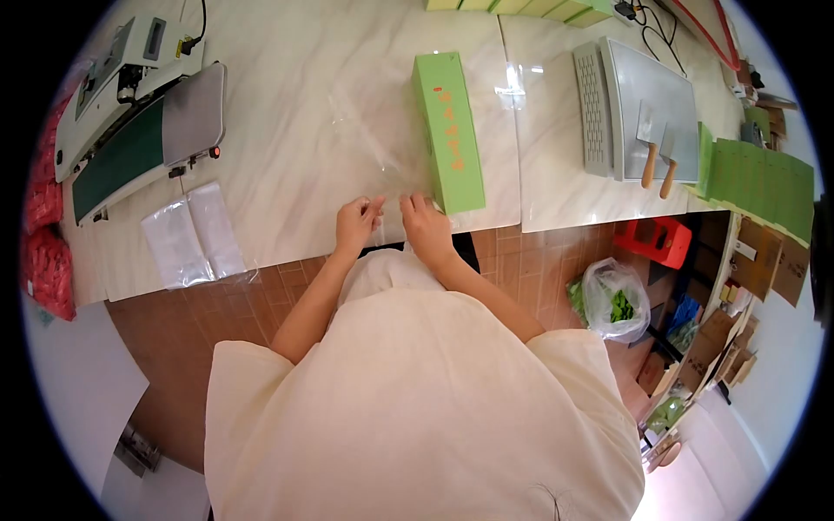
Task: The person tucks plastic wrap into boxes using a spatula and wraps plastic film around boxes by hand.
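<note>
Near the table's front edge, my left hand and my right hand pinch the open end of a clear plastic bag. The bag stretches away over the table and is hard to see against the pale top. Its outline is only partly visible. Just right of my right hand lies a long green box with orange lettering on its top, close to my knuckles. To the left of my left hand rests a stack of clear plastic bags, partly over the table edge.
A sealing machine with a green belt stands at the left, beside red packets. A grey metal device with two wooden-handled scrapers sits at the right. More green boxes line the back. A bin bag stands on the floor.
</note>
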A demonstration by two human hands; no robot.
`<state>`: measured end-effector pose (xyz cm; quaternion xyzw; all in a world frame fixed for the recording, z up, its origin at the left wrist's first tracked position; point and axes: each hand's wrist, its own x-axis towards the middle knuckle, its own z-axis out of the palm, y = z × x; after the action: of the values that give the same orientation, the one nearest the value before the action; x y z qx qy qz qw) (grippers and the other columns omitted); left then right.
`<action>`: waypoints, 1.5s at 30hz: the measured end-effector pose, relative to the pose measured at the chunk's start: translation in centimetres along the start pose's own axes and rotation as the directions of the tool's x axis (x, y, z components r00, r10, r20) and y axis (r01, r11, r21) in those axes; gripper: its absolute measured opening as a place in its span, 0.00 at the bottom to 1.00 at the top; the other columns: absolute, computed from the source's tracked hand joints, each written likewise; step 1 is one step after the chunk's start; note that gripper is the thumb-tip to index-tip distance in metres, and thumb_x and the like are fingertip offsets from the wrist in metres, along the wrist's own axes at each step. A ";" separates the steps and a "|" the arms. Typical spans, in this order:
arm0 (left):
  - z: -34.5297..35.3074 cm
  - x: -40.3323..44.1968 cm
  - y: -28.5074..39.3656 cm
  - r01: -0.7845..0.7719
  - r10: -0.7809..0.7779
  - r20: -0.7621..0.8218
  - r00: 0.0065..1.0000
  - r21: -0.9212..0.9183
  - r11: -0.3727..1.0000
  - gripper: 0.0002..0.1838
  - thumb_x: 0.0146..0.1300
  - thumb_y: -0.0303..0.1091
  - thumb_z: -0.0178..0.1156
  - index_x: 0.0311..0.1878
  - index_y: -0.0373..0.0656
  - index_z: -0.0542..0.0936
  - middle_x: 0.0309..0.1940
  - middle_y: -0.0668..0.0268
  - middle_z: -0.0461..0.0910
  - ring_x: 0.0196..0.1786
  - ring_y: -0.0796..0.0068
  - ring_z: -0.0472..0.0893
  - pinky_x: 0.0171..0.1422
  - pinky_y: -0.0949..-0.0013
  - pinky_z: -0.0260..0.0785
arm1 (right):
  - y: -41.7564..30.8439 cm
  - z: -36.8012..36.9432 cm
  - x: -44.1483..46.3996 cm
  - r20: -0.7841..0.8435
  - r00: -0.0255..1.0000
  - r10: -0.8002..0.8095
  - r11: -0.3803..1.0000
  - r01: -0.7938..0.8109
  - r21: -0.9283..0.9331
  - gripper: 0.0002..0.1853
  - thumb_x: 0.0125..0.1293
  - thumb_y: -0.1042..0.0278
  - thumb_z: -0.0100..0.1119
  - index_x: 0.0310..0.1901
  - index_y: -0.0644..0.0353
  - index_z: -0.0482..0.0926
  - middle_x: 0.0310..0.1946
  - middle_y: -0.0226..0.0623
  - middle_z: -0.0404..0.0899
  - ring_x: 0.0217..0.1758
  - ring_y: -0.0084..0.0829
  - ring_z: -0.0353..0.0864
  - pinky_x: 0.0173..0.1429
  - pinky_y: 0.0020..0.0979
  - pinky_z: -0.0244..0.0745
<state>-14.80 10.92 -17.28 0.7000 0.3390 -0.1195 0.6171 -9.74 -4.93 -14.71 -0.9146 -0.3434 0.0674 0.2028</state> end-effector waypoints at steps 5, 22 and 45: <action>-0.5 0.1 -1.4 0.068 -0.068 -0.017 0.998 -0.052 0.996 0.26 0.73 0.52 0.54 0.32 0.36 0.81 0.19 0.68 0.77 0.20 0.82 0.74 0.26 0.75 0.66 | -0.8 -1.9 -0.6 0.091 0.994 0.057 0.998 -0.055 -0.023 0.09 0.56 0.75 0.59 0.36 0.57 0.69 0.32 0.36 0.74 0.34 0.35 0.80 0.30 0.34 0.76; 3.7 4.4 4.1 -0.531 0.585 -0.255 0.770 0.252 0.809 0.27 0.67 0.38 0.60 0.64 0.38 0.67 0.58 0.54 0.70 0.57 0.58 0.72 0.65 0.57 0.63 | 2.7 -5.3 -6.1 -0.013 0.780 0.625 0.686 -0.542 0.485 0.19 0.75 0.58 0.51 0.29 0.63 0.74 0.21 0.40 0.78 0.23 0.36 0.74 0.32 0.36 0.71; 9.7 8.2 9.2 -0.275 0.286 -0.019 0.958 -0.339 0.900 0.39 0.70 0.48 0.54 0.70 0.23 0.57 0.64 0.40 0.68 0.66 0.52 0.69 0.70 0.60 0.60 | 3.9 -6.1 4.3 -0.201 0.952 0.232 0.972 -0.232 0.023 0.45 0.49 0.65 0.73 0.71 0.48 0.64 0.68 0.63 0.56 0.56 0.56 0.71 0.53 0.47 0.72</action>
<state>-0.62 4.37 -16.91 0.6231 0.2405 0.0195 0.7440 -2.58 -6.78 -10.75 -0.9507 -0.2111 -0.0025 0.2271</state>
